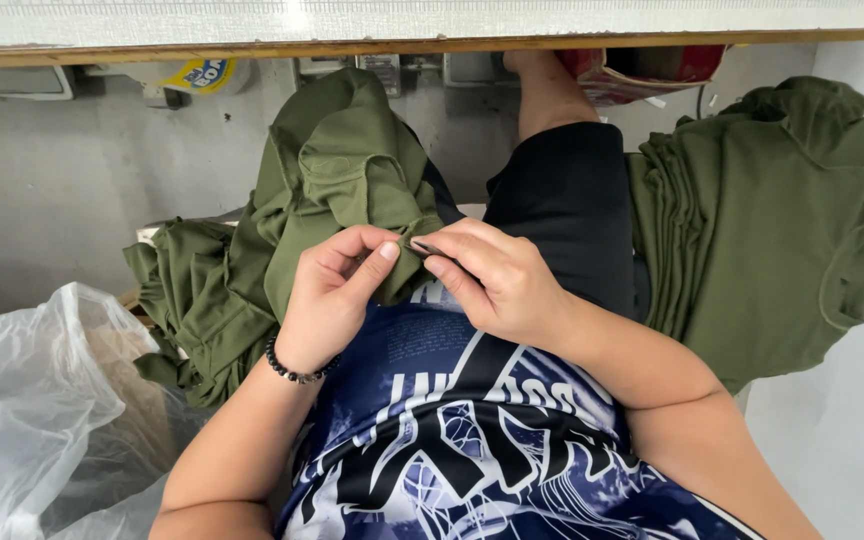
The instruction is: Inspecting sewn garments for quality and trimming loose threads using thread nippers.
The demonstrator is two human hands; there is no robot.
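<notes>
- Big stack of olive garments on my right, folded over and heaped, rising from beside my knee to near the table edge up top.
- Clear bag down at my left, crinkled plastic, mouth gaping, something tan showing through it.
- My shirt, blue with bold black and white print, fills the bottom middle.
- Olive garment draped over my lap, bunched and hanging down to my left, where more olive cloth lies piled beside the bag.
- My leg in black shorts runs up under the table, bare shin above it.
- Right hand sits just right of centre, fingers curled in, thumb and forefinger closed on a small thin dark tool; its tip points left into the fabric edge. I cannot tell just what the tool is.
- Left hand is right against it, thumb and forefinger pinching a fold of the olive garment at the very spot where the tool meets it; the other fingers are tucked behind the cloth.
- Black bead bracelet on my left wrist.
- The 2 hands are touching at the fingertips, both over my lap.
</notes>
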